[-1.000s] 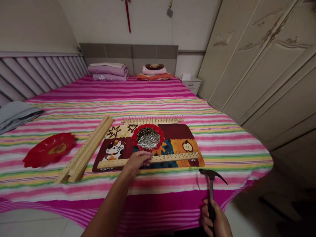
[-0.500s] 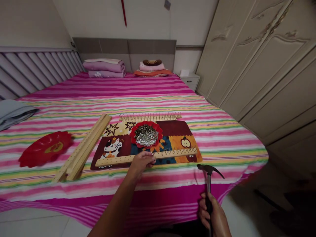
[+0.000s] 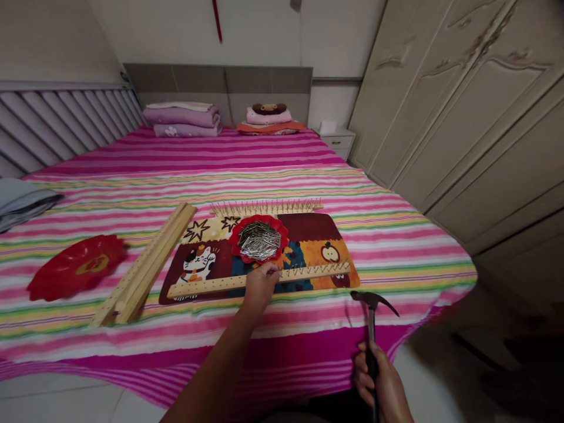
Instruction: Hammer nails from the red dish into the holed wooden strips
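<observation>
Two bare hands work at the near side of a pink-striped cotton bedspread (image 3: pixel 282 182). The left hand (image 3: pixel 261 286) has shifted slightly right along a pale wooden strip (image 3: pixel 220 284) set with a row of upright nails, which lies across the near edge of a patchwork cat-and-apple mat (image 3: pixel 312 232). Its fingers (image 3: pixel 273 268) are pinched together at the strip, perhaps on something thin, though that is too small to tell. The right hand (image 3: pixel 374 382) is clenched round the handle of a steel claw hammer (image 3: pixel 371 314), holding it head up beyond the mat's near right corner. A red scalloped dish (image 3: pixel 282 235) heaped with loose steel nails (image 3: pixel 259 241) sits on the mat, just far of the left hand. Bare wooden strips (image 3: pixel 141 267) lie left of the mat.
</observation>
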The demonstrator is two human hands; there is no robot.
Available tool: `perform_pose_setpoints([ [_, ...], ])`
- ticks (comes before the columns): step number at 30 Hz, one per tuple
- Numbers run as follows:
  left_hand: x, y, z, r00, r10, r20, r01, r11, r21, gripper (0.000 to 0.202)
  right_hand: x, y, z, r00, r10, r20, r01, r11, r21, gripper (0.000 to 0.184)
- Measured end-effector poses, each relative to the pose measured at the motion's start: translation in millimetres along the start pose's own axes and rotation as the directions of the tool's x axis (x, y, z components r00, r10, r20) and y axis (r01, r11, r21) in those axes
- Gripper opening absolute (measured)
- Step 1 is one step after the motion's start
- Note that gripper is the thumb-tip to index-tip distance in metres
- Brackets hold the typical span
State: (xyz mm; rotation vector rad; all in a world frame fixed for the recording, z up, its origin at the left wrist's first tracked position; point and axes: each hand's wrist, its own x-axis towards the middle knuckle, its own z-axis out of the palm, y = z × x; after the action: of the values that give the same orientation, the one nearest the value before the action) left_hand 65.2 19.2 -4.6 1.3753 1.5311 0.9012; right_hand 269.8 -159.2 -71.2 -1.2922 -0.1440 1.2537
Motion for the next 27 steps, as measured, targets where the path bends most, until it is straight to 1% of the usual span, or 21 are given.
perform_pose_setpoints([
  [3, -0.4, -2.8, 0.6, 0.998, 0.062, 0.004, -0.062, 0.997, 0.047, 0.007, 0.5, 0.6, -1.0, 1.000, 0.003, 0.006, -0.003, 1.000, 0.005, 0.043],
  [5, -1.1, -5.7, 1.4, 0.990, 0.138, 0.002, -0.138, 0.985, 0.108, 0.006, 0.4, 0.9, -1.6, 1.000, 0.000, 0.003, 0.000, 1.000, -0.001, 0.044],
  [9, -4.7, -11.2, 3.5, 0.951, 0.308, 0.016, -0.300, 0.913, 0.276, 0.010, -0.3, 0.6, -1.7, 1.000, -0.014, 0.003, 0.014, 1.000, -0.014, 0.043],
  [12, -7.6, -11.8, 5.4, 0.926, 0.376, 0.037, -0.361, 0.853, 0.375, 0.013, -1.3, -0.5, -0.4, 1.000, -0.017, -0.003, 0.017, 1.000, -0.016, 0.043],
  [16, -8.5, -8.3, 7.4, 0.925, 0.374, 0.070, -0.365, 0.817, 0.446, 0.014, -2.4, -1.6, 1.3, 1.000, -0.009, -0.002, 0.009, 1.000, -0.020, 0.043],
  [19, -8.2, -8.3, 8.5, 0.927, 0.367, 0.081, -0.362, 0.813, 0.457, 0.016, -2.4, -1.7, 1.9, 1.000, -0.017, 0.002, 0.017, 1.000, -0.017, 0.043],
  [21, -8.3, -10.9, 8.8, 0.930, 0.363, 0.059, -0.351, 0.828, 0.438, 0.015, -2.0, -1.7, 2.3, 1.000, -0.019, 0.001, 0.019, 1.000, -0.012, 0.043],
  [24, -9.3, -14.6, 7.8, 0.938, 0.347, 0.012, -0.324, 0.861, 0.392, 0.008, -1.8, -2.1, 3.1, 1.000, -0.010, -0.007, 0.010, 1.000, -0.001, 0.043],
  [27, -10.8, -10.0, 5.0, 0.937, 0.347, -0.050, -0.301, 0.870, 0.391, 0.007, -2.7, -2.4, 3.5, 1.000, -0.012, 0.002, 0.012, 1.000, 0.009, 0.042],
])
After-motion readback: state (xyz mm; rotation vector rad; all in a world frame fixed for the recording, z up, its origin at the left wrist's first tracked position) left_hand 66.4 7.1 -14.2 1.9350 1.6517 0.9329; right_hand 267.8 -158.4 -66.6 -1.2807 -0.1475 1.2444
